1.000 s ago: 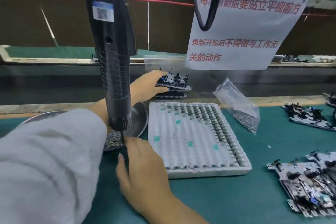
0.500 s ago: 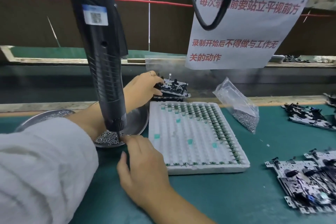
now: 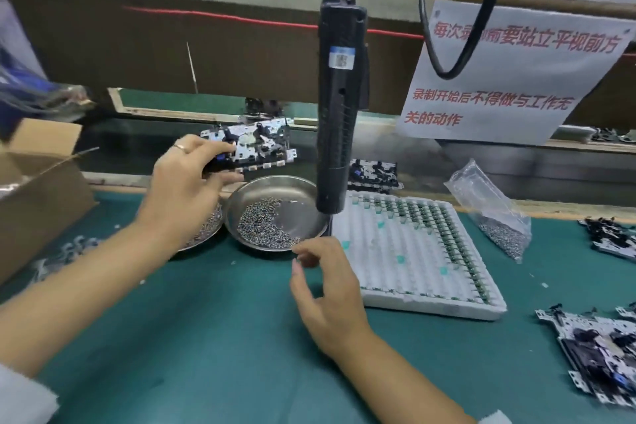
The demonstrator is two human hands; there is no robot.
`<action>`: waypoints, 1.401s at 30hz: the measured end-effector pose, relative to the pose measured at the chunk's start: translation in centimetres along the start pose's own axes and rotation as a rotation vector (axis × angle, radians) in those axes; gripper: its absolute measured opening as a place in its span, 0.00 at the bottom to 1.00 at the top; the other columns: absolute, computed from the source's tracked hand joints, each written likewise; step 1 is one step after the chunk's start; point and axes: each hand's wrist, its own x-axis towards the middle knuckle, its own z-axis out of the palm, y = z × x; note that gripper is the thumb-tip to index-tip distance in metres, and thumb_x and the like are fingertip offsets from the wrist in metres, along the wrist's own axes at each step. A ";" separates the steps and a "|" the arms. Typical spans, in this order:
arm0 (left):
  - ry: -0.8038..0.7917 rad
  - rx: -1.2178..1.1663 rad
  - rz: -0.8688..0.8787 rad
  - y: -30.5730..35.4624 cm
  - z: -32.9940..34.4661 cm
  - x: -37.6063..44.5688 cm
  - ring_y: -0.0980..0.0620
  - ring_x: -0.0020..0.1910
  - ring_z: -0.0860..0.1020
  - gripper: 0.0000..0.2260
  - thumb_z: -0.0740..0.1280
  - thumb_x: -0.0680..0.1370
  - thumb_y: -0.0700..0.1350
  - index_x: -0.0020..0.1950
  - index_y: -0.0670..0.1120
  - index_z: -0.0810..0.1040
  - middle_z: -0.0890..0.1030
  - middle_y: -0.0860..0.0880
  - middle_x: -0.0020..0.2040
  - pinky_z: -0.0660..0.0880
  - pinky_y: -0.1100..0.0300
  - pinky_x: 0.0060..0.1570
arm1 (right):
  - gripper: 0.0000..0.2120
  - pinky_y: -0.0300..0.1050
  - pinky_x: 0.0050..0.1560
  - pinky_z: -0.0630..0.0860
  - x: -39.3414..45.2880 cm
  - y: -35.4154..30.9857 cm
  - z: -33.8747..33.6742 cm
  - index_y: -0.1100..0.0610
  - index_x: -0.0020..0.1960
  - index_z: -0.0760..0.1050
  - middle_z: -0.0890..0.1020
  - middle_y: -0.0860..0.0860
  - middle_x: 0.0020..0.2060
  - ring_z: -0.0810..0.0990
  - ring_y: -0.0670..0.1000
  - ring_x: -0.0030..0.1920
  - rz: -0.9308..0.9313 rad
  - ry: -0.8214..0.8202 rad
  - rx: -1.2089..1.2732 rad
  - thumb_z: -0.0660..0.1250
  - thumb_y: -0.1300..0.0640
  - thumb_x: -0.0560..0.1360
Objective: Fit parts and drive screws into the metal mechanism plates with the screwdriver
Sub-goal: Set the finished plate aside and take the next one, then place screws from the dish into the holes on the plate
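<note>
My left hand (image 3: 186, 182) grips a metal mechanism plate (image 3: 256, 144) by its left end and holds it in the air above the back of the bench. A black electric screwdriver (image 3: 339, 113) hangs free on its cord in the middle, with its tip just over the rim of a steel dish (image 3: 303, 193) holding several loose screws (image 3: 261, 225). At the dish's front rim, my right hand (image 3: 325, 289) has thumb and forefinger pinched together on what looks like a small screw.
A second dish (image 3: 206, 234) lies partly under my left wrist. A white foam tray (image 3: 416, 262) of small parts lies to the right, with a bag of screws (image 3: 495, 217) behind it. More plates (image 3: 605, 344) lie at the right edge, and a cardboard box (image 3: 38, 189) at the left.
My left hand lifted a plate off the stack at the back and carried it left. My right hand drew back slightly from the screws. The view swung left, revealing the box.
</note>
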 end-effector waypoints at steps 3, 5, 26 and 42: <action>-0.070 0.035 0.040 -0.9 -3.5 -5.6 0.57 0.43 0.73 0.15 0.75 0.70 0.41 0.56 0.42 0.82 0.77 0.50 0.49 0.64 0.77 0.47 | 0.09 0.31 0.52 0.69 -0.4 -0.5 -0.2 0.57 0.55 0.69 0.72 0.47 0.47 0.71 0.40 0.48 -0.080 0.089 -0.002 0.60 0.63 0.75; -0.140 0.063 0.121 -0.5 -4.6 -9.4 0.62 0.46 0.71 0.14 0.71 0.72 0.45 0.56 0.42 0.82 0.76 0.52 0.49 0.64 0.77 0.52 | 0.08 0.35 0.54 0.71 -0.8 -0.8 -0.4 0.57 0.56 0.70 0.72 0.49 0.50 0.73 0.45 0.50 -0.158 0.075 -0.055 0.60 0.60 0.78; -0.264 0.500 -0.302 -7.5 -8.6 -12.5 0.42 0.51 0.77 0.08 0.71 0.75 0.49 0.51 0.48 0.84 0.83 0.48 0.49 0.64 0.51 0.51 | 0.15 0.49 0.51 0.78 -1.5 -2.1 0.6 0.58 0.56 0.80 0.82 0.51 0.50 0.80 0.55 0.51 -0.273 -0.605 -0.340 0.69 0.52 0.73; -0.065 0.119 -0.597 -6.9 -9.2 -11.3 0.57 0.38 0.77 0.03 0.69 0.77 0.46 0.45 0.51 0.83 0.82 0.54 0.38 0.70 0.58 0.42 | 0.14 0.51 0.51 0.78 -1.6 -1.9 0.5 0.58 0.55 0.80 0.82 0.51 0.51 0.79 0.54 0.52 -0.229 -0.626 -0.289 0.68 0.51 0.74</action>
